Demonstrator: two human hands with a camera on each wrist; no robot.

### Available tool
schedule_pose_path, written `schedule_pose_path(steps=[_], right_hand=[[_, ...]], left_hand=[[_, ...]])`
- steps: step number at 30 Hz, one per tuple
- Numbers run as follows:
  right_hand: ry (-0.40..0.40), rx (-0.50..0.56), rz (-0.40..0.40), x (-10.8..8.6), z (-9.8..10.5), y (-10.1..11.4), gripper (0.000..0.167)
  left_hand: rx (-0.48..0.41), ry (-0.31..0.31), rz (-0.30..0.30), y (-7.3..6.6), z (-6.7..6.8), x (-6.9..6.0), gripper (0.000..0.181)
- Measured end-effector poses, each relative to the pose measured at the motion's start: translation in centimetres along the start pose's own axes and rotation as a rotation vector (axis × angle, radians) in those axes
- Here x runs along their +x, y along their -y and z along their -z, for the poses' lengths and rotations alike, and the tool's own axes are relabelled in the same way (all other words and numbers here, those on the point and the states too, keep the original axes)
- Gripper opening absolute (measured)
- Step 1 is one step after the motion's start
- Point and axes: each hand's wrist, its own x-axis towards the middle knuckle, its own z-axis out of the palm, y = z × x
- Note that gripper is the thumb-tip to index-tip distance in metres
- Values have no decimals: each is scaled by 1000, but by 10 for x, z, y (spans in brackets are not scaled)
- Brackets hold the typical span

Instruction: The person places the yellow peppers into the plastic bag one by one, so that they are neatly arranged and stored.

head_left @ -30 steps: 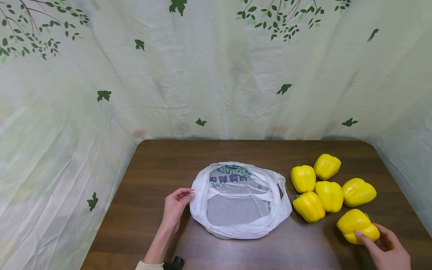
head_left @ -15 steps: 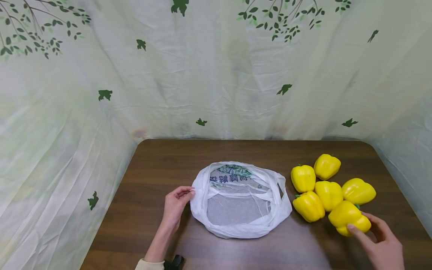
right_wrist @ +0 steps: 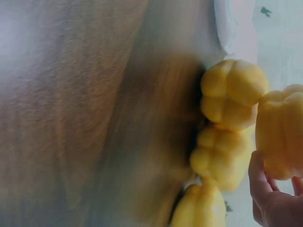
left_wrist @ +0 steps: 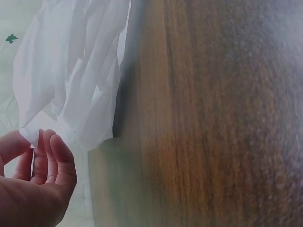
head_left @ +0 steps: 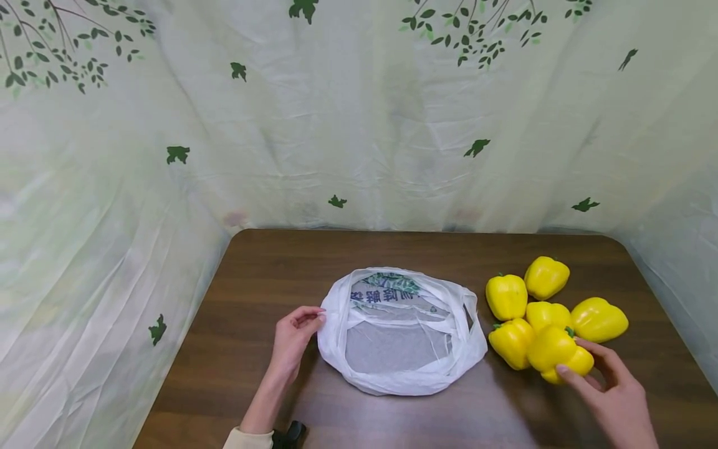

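Observation:
A white plastic bag [head_left: 401,383] stands on the table with its mouth spread wide, printed writing showing on the inner wall. My left hand [head_left: 294,340] pinches the bag's left edge between thumb and fingers; the left wrist view shows a bit of film between the fingertips of that hand [left_wrist: 42,175]. My right hand [head_left: 614,390] grips a yellow bell pepper [head_left: 555,352], raised above the table in the right wrist view. Behind the held pepper, another yellow pepper [head_left: 545,313] is partly hidden.
Several more yellow peppers [head_left: 507,297] lie grouped on the right side of the brown table [head_left: 269,268], close to the bag. A pale leaf-patterned curtain [head_left: 359,125] hangs behind the table's far edge.
My right hand has carried the held pepper leftward and slightly away from me, so it now overlaps the other peppers in the head view. My left hand stays at the bag's edge.

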Motion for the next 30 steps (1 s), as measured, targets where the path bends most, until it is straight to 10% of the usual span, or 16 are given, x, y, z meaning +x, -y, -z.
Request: schedule_pose_path(steps=[30], right_hand=[[124,23,311,10,-22,38,58]], left_hand=[[11,2,4,-1,-3,-2,18]])
